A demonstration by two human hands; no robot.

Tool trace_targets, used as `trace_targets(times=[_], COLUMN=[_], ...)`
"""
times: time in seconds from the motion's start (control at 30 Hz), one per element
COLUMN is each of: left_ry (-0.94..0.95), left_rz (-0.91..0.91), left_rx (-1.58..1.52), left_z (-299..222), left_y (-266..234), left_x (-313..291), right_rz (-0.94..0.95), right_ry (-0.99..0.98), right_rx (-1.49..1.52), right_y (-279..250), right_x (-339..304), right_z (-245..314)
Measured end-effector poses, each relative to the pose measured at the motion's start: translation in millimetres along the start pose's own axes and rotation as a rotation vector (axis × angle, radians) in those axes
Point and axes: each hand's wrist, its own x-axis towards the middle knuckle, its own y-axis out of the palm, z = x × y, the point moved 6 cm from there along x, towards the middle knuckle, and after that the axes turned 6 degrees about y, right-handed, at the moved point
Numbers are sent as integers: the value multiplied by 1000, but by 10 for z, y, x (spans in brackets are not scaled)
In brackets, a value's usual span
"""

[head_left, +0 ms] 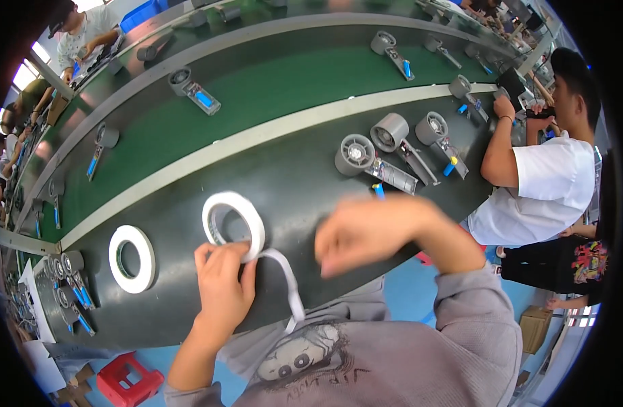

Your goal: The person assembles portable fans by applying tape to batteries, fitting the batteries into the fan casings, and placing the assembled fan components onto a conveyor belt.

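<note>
My left hand (223,281) pinches the lower edge of a roll of white tape (256,220), which is tipped up over the dark work surface. From the roll a loose tape strip (291,281) curls down toward my lap. My right hand (369,234) is in the air to the right of the roll, smeared by motion; its fingers look curled, but whether anything is in them does not show. Beyond it stand several grey fan units (357,154) with round housings, open handles and blue parts. A second tape roll (146,261) lies flat to the left.
A pale rail (284,122) divides my work surface from a green conveyor belt (270,74) carrying spaced-out fan units. More fan units (72,261) crowd the left end. A person in a white shirt (552,169) works close on my right. A red stool (125,383) stands below left.
</note>
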Motion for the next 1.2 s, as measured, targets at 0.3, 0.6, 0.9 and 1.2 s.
trace_targets(times=[0.3,0.6,0.9,1.2], left_ry=[-86,-149,-142,-99], left_rz=[70,52,73,37], left_rx=[121,139,240,248], left_z=[131,134,93,145], left_y=[-8,-116,-352,-359], left_x=[-183,-301,-660,-751], right_rz=[-1248,-1303,-985,-1306], right_ry=[1049,335,325,116], right_rx=[-706,-535,-307,-345], right_y=[-3387,-2590,-33,536], right_x=[-1180,-811,111,26], right_z=[-2570,-1287,-36,75])
